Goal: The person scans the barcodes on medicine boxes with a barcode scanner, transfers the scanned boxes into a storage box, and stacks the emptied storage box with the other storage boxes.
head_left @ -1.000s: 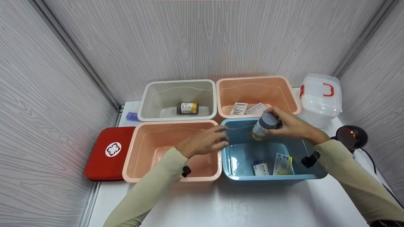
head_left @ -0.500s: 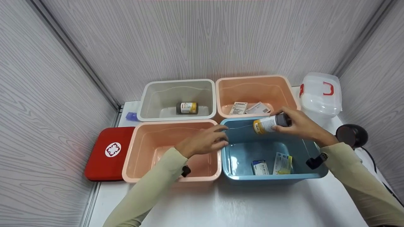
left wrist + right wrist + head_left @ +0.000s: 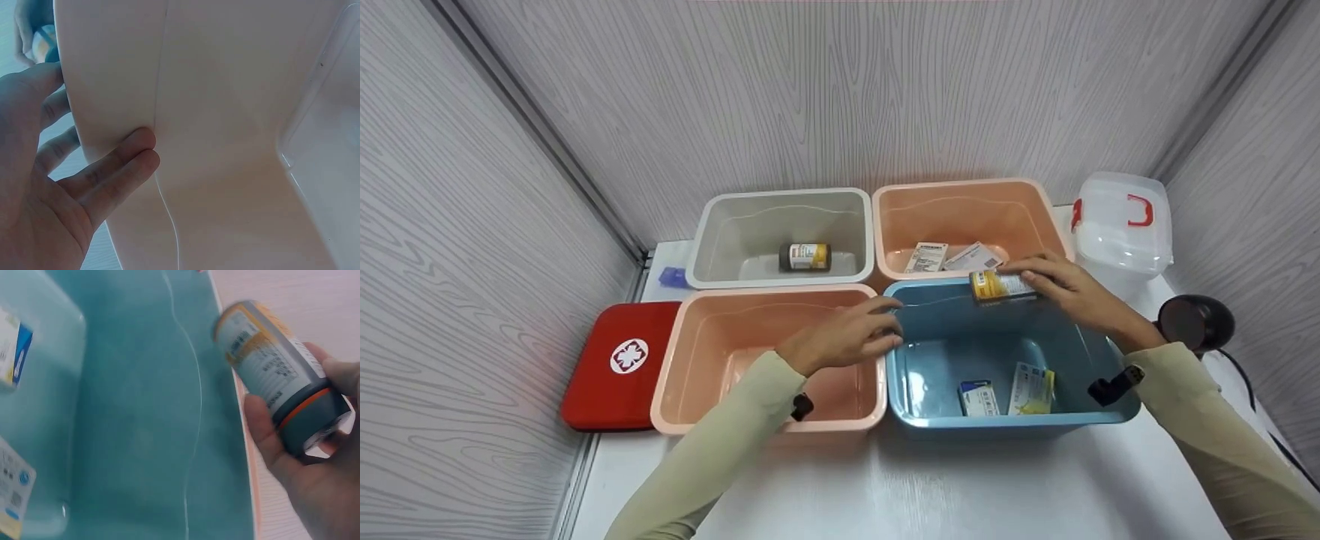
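Note:
My right hand (image 3: 1076, 296) grips a pill bottle (image 3: 996, 286) with a white and yellow label, tilted onto its side at the back rim of the blue bin (image 3: 952, 422). In the right wrist view, the thumb and fingers clasp the dark-capped end of the bottle (image 3: 275, 363). My left hand (image 3: 844, 337) lies at the rim between the blue bin and the front peach bin (image 3: 769, 430), fingers loosely bent. The left wrist view has some fingers over the peach wall (image 3: 225, 84) and others past its rim; whether they touch it I cannot tell. Two medicine boxes (image 3: 979, 399) (image 3: 1032, 390) lie in the blue bin.
Behind stand a grey bin (image 3: 709, 240) holding another pill bottle (image 3: 808, 256), and a second peach bin (image 3: 960, 189) with boxes (image 3: 928, 257). A red first-aid case (image 3: 615, 360) sits left; a clear lidded box (image 3: 1121, 225) and black device (image 3: 1196, 324) sit right.
My right hand has turned the bottle from cap towards the camera to lying sideways, its base pointing left, and has lifted it slightly up and back. The left hand has stayed put.

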A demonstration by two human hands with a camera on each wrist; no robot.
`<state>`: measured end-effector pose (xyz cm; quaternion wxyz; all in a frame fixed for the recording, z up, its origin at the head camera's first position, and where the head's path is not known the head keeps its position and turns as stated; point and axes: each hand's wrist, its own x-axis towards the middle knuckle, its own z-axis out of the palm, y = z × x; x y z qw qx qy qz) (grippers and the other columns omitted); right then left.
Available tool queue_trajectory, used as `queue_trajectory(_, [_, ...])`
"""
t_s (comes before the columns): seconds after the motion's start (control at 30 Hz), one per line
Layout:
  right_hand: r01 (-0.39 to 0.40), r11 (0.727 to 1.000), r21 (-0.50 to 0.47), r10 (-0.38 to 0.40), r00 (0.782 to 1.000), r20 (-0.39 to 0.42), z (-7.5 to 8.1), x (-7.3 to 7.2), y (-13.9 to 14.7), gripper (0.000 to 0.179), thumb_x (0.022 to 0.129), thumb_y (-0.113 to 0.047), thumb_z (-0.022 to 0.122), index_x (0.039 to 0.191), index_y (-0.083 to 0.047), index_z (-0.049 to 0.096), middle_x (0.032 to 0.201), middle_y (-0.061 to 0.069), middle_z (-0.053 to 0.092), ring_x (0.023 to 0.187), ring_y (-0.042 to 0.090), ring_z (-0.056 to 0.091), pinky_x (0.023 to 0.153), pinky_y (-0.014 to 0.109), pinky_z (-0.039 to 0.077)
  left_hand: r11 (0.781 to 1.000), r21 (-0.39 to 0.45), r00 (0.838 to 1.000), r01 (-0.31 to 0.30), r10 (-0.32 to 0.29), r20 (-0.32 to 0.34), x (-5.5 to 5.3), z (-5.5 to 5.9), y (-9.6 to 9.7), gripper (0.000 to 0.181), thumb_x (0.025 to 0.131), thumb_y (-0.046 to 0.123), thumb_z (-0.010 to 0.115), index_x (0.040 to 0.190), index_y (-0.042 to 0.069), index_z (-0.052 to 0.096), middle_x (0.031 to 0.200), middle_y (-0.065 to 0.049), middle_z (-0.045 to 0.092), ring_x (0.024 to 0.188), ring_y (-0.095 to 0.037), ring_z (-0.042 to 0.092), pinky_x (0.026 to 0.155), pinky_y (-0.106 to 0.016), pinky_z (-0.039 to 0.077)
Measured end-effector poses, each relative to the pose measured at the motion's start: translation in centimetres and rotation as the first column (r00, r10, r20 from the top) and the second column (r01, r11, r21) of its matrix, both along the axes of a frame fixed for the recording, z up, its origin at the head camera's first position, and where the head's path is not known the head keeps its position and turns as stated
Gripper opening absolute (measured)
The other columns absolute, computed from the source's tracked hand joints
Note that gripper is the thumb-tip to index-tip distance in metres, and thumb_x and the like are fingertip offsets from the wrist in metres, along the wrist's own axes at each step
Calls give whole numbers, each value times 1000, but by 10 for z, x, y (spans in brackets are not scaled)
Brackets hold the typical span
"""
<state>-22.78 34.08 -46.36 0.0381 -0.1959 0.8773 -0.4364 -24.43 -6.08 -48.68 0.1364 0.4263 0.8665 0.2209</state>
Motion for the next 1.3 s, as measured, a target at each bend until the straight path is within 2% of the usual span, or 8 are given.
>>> queue_trajectory(0.13, [72,994,-78,-69,997,46,1,1,4,40,114,-25,60,153,-17,64,154,4,51,133,17,45,102,16,44,1000,10,1000,6,-6,-7,-1,-1,0,32,115,38,56,130,17,75,169,-10,46,140,-29,62,114,-46,55])
queue_trajectory(0.27, [136,983,-121,-124,987,102,3,3,6,58,106,-23,74,161,-18,54,156,6,46,131,24,45,97,15,50,1000,28,1000,11,-11,-17,-1,-2,0,31,114,37,57,129,16,75,167,-13,48,138,-30,63,114,-46,55])
queue_trajectory(0.53, [266,955,-133,-257,963,82,2,3,6,53,107,-32,71,150,-7,51,135,4,54,115,21,58,86,20,61,999,36,1000,19,-18,-13,-3,-1,0,31,114,35,57,128,15,75,167,-14,48,141,-32,61,116,-48,53])
queue_trajectory(0.63, [269,945,-187,-258,962,84,1,3,7,47,111,-30,66,147,-5,47,133,1,53,111,18,59,83,22,62,999,29,1000,17,-16,-16,-3,-2,0,31,114,36,57,128,15,75,168,-13,48,140,-32,62,115,-47,54])
queue_trajectory(0.77, [218,934,-284,-198,975,99,0,5,11,38,116,-27,55,146,-7,44,135,1,52,111,19,60,83,26,64,1000,20,1000,18,-18,-25,-3,-2,1,31,114,36,57,129,16,75,168,-12,48,140,-32,62,115,-48,54])
queue_trajectory(0.97, [132,895,-427,-114,991,67,0,9,27,31,117,-14,48,141,6,50,143,7,50,117,24,56,89,25,63,999,29,999,20,-19,-29,-3,-2,0,31,114,34,57,129,15,75,167,-14,49,142,-33,61,117,-49,53])
queue_trajectory(1.17, [207,877,-433,-192,978,79,2,22,49,32,114,-14,57,142,2,59,147,1,52,120,21,54,93,18,59,999,37,999,23,-22,-33,-2,-3,0,31,114,35,56,128,16,75,167,-14,49,137,-33,64,114,-50,54])
queue_trajectory(1.3, [278,831,-481,-269,959,88,3,33,65,32,111,-11,62,140,2,62,143,3,54,115,18,59,91,18,60,999,38,999,20,-19,-29,-2,-3,-1,31,114,36,56,128,16,75,168,-13,48,136,-32,65,113,-49,55])
